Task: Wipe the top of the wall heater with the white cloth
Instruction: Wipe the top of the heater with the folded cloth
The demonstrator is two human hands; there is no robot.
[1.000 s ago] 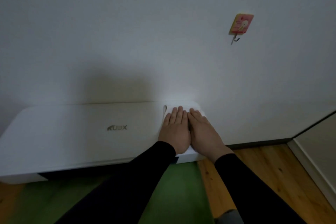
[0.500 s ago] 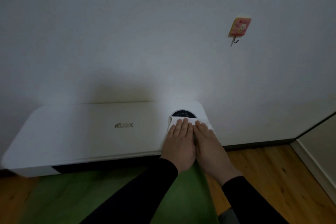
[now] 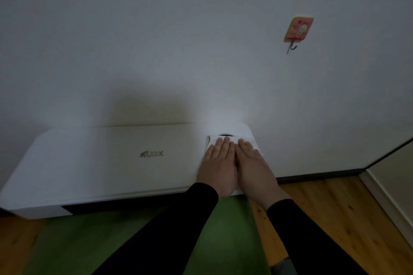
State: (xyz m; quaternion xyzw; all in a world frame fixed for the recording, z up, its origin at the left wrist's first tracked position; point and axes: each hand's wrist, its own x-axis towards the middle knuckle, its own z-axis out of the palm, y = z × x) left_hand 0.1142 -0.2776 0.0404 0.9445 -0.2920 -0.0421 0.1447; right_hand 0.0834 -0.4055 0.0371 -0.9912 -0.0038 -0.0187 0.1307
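Both hands [image 3: 237,163] flat on white cloth [image 3: 250,142]

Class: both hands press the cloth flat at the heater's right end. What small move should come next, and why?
Probably slide the white cloth leftward: left hand and right hand sit at the wall heater's right end.

My flat fingers [image 3: 225,145] press soft white cloth [image 3: 248,142] onto the heater's [image 3: 100,158] smooth plastic top, above grained wooden floor [image 3: 335,212].
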